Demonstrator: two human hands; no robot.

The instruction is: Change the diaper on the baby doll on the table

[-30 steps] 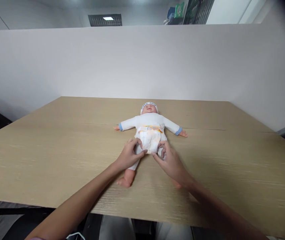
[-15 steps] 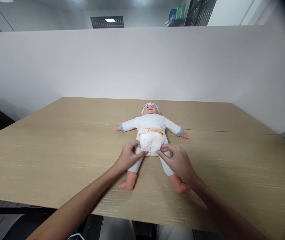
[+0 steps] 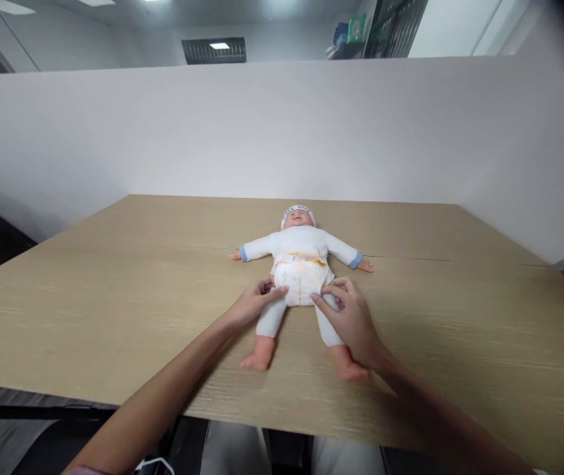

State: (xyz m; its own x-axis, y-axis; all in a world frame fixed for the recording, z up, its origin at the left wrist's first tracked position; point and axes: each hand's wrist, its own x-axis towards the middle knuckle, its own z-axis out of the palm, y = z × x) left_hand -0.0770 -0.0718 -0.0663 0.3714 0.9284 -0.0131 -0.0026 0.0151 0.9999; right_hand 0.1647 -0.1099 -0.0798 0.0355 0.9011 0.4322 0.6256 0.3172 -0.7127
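Observation:
A baby doll (image 3: 299, 239) lies on its back, head away from me, arms and legs spread. It wears a white suit with blue cuffs and a white headband with lettering. Around its hips is a white diaper (image 3: 300, 280) with an orange and yellow printed waistband. My left hand (image 3: 259, 298) pinches the diaper's leg edge on the left side, thumb on the front. On the other side, my right hand (image 3: 348, 313) grips the opposite leg edge between thumb and fingers. Some fingertips are hidden behind the diaper and the doll's legs.
The doll rests on a wood-grain table (image 3: 138, 297) with thin seams across it. Behind stands a white partition wall (image 3: 282, 132). A dark chair (image 3: 54, 442) and a white cable (image 3: 156, 464) are below the front edge. Dark objects flank the table's sides.
Both hands have shifted slightly away from me along the diaper's leg edges, the left more clearly. The doll's legs have moved a little, and the view has tilted slightly upward.

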